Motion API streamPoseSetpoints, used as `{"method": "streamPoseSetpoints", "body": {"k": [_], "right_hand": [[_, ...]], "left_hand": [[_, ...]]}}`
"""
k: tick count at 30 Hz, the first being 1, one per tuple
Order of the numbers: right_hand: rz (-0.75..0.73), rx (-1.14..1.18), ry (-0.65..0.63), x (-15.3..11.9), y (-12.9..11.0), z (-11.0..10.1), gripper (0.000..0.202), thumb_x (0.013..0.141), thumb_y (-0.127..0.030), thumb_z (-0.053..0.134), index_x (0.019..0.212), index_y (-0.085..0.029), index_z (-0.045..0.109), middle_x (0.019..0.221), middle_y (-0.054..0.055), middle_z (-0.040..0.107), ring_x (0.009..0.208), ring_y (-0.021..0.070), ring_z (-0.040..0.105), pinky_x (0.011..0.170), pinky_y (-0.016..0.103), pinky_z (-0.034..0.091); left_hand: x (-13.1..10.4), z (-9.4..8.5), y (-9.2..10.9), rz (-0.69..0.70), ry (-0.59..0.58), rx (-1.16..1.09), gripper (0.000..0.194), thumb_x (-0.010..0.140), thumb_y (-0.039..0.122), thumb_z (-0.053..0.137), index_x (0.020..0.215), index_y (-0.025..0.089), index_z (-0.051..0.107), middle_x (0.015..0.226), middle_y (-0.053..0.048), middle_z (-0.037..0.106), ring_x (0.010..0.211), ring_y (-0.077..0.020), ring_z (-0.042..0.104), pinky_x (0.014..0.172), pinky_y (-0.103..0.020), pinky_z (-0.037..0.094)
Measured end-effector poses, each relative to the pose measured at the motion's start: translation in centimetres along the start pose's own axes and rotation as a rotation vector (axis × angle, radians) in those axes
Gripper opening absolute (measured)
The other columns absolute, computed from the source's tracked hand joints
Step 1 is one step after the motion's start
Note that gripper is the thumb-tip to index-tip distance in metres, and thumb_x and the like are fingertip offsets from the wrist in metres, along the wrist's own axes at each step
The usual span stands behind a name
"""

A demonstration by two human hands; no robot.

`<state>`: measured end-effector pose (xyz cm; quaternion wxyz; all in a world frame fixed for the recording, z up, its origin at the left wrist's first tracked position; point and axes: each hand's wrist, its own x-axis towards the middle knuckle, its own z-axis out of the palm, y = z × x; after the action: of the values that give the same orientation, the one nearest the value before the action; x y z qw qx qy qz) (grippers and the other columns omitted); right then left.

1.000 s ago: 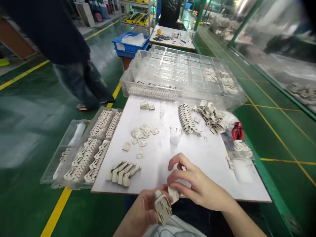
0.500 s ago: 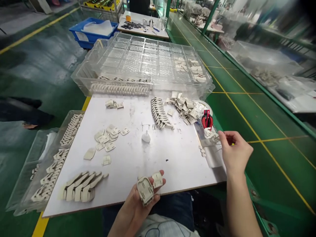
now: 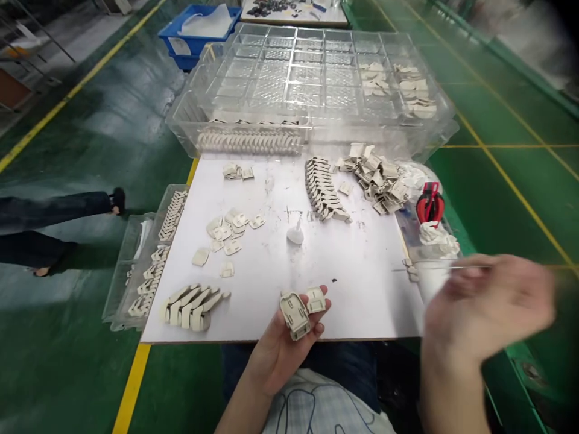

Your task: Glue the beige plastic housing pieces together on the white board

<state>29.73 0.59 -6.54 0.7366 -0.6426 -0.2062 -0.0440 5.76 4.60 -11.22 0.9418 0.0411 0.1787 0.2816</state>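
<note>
My left hand point(image 3: 280, 358), palm up at the table's front edge, holds two beige plastic parts. The larger is a moulded shell with slots point(image 3: 295, 314); a smaller beige plate point(image 3: 316, 299) lies between the fingertips beside it. To the right, my right hand point(image 3: 491, 304) is smeared by motion, with its fingers closed on a thin straight rod point(image 3: 434, 266) that points left over the table corner. The rod's tip is too blurred to identify and stands apart from the parts. A small white nozzle-topped bottle point(image 3: 295, 234) stands mid-table.
Loose beige plates point(image 3: 233, 232) lie at left, with nested curved pieces point(image 3: 192, 308) in front. A stacked row point(image 3: 323, 190) and a heap point(image 3: 377, 178) lie behind. Clear compartment trays point(image 3: 316, 78) fill the back. A red-black object point(image 3: 429, 205) sits at right. A person's legs point(image 3: 54, 211) show at left.
My right hand has come away from the right-hand tray toward me, the thin rod now showing in it. My left hand still holds both parts. The view has tilted down and shifted left.
</note>
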Motion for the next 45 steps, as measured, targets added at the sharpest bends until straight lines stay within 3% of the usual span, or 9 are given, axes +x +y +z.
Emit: {"method": "streamPoseSetpoints", "body": {"k": [2, 6, 21, 29, 32, 34, 39, 42, 45], "right_hand": [[0.093, 0.14, -0.125, -2.9, -0.6, 2.3, 0.027, 0.086, -0.039, 0.073, 0.075, -0.022, 0.056, 0.065, -0.004, 0.051, 0.053, 0.0097, 0.044, 0.048, 0.025, 0.03], [0.188, 0.171, -0.266, -6.2, -0.4, 4.5, 0.024, 0.09, -0.036, 0.071, 0.076, -0.019, 0.061, 0.065, -0.004, 0.055, 0.054, 0.0079, 0.05, 0.052, 0.024, 0.038], [0.289, 0.105, -0.406, -7.3, -0.4, 3.6, 0.026, 0.091, -0.039, 0.07, 0.075, -0.02, 0.06, 0.064, -0.004, 0.054, 0.055, 0.009, 0.05, 0.055, 0.024, 0.039], [0.325, 0.134, -0.317, -6.9, 0.0, 3.1, 0.028, 0.087, -0.038, 0.074, 0.072, -0.018, 0.061, 0.063, -0.004, 0.054, 0.056, 0.0078, 0.049, 0.055, 0.022, 0.038], [0.328, 0.181, -0.218, -5.9, -0.3, 2.7, 0.03, 0.084, -0.039, 0.077, 0.073, -0.017, 0.06, 0.065, -0.005, 0.055, 0.055, 0.0069, 0.048, 0.051, 0.021, 0.035], [0.236, 0.183, -0.106, -4.2, -0.4, 1.9, 0.029, 0.082, -0.038, 0.077, 0.072, -0.018, 0.058, 0.064, -0.005, 0.054, 0.055, 0.0073, 0.047, 0.05, 0.021, 0.032], [-0.235, -0.065, 0.254, 2.1, 0.3, -1.6, 0.026, 0.085, -0.038, 0.068, 0.071, -0.022, 0.053, 0.062, -0.004, 0.05, 0.053, 0.0118, 0.045, 0.05, 0.028, 0.031], [-0.313, -0.214, 0.377, 4.5, 1.1, -3.2, 0.026, 0.084, -0.043, 0.064, 0.072, -0.024, 0.051, 0.068, -0.003, 0.052, 0.054, 0.0133, 0.047, 0.052, 0.031, 0.035], [-0.347, -0.319, 0.422, 5.3, 2.2, -3.5, 0.021, 0.083, -0.04, 0.063, 0.074, -0.025, 0.052, 0.068, -0.003, 0.052, 0.055, 0.0154, 0.049, 0.055, 0.034, 0.04]], "left_hand": [[0.1, 0.2, 0.0, 0.002, -0.002, -0.003, 0.031, 0.085, 0.044, 0.076, 0.109, 0.026, 0.079, 0.138, -0.007, 0.068, 0.122, -0.0204, 0.065, 0.091, -0.024, 0.049], [0.0, 0.3, 0.0, 0.004, 0.003, -0.006, 0.03, 0.084, 0.045, 0.077, 0.108, 0.026, 0.08, 0.139, -0.007, 0.067, 0.122, -0.0206, 0.065, 0.089, -0.024, 0.048], [-0.1, 0.4, 0.1, 0.002, 0.014, 0.005, 0.031, 0.082, 0.046, 0.078, 0.107, 0.027, 0.08, 0.136, -0.005, 0.069, 0.12, -0.0206, 0.066, 0.09, -0.024, 0.05], [0.0, 0.4, 0.1, 0.002, 0.043, -0.009, 0.031, 0.081, 0.046, 0.079, 0.106, 0.027, 0.08, 0.136, -0.008, 0.069, 0.119, -0.0216, 0.066, 0.089, -0.025, 0.05], [0.0, 0.2, 0.0, -0.003, 0.024, 0.001, 0.031, 0.082, 0.047, 0.078, 0.106, 0.028, 0.08, 0.139, -0.007, 0.067, 0.121, -0.0213, 0.065, 0.09, -0.024, 0.05], [-0.2, -0.2, 0.0, -0.007, 0.008, 0.008, 0.031, 0.084, 0.047, 0.076, 0.108, 0.029, 0.08, 0.14, -0.006, 0.066, 0.125, -0.0215, 0.064, 0.091, -0.024, 0.05], [-0.6, -1.6, 0.3, -0.038, -0.008, 0.048, 0.031, 0.092, 0.047, 0.065, 0.117, 0.032, 0.077, 0.148, -0.004, 0.06, 0.14, -0.0275, 0.051, 0.106, -0.033, 0.046], [-0.6, -2.0, 0.7, -0.078, -0.029, 0.075, 0.032, 0.097, 0.045, 0.058, 0.12, 0.032, 0.075, 0.153, -0.002, 0.055, 0.147, -0.0299, 0.041, 0.116, -0.038, 0.039], [-0.6, -2.1, 0.8, -0.082, -0.064, 0.09, 0.033, 0.099, 0.043, 0.054, 0.122, 0.032, 0.074, 0.155, -0.001, 0.051, 0.15, -0.03, 0.036, 0.122, -0.04, 0.033]]}}
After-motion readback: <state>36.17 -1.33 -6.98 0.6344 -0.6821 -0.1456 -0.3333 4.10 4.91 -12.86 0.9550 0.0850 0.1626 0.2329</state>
